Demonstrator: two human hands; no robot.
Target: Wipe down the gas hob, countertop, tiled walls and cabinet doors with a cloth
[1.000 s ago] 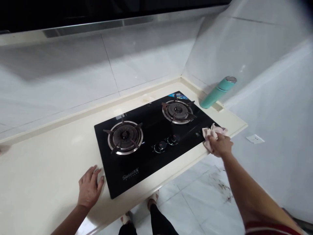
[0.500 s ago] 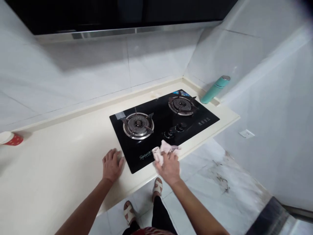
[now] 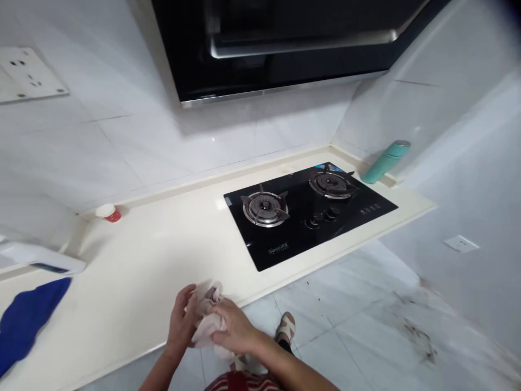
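Observation:
A crumpled pale pink cloth [image 3: 209, 326] is bunched between my two hands near the counter's front edge. My right hand [image 3: 234, 326] is closed on it from the right. My left hand [image 3: 182, 317] curls against the cloth's left side, its fingers partly hidden and a little blurred. Both hands are left of the black gas stove [image 3: 293, 239], which is set into the cream counter [image 3: 163, 260]. Its two burners and knobs are uncovered.
A teal thermos [image 3: 385, 163] stands by the right wall. On the left are a red and white paper cup [image 3: 109, 213], a white object [image 3: 44, 256] and a blue cloth [image 3: 30, 317]. A black range hood [image 3: 285, 70] hangs above.
My right hand has carried the pink cloth left, off the stove's front edge. My left hand has come off the counter to meet it. The view has swung left.

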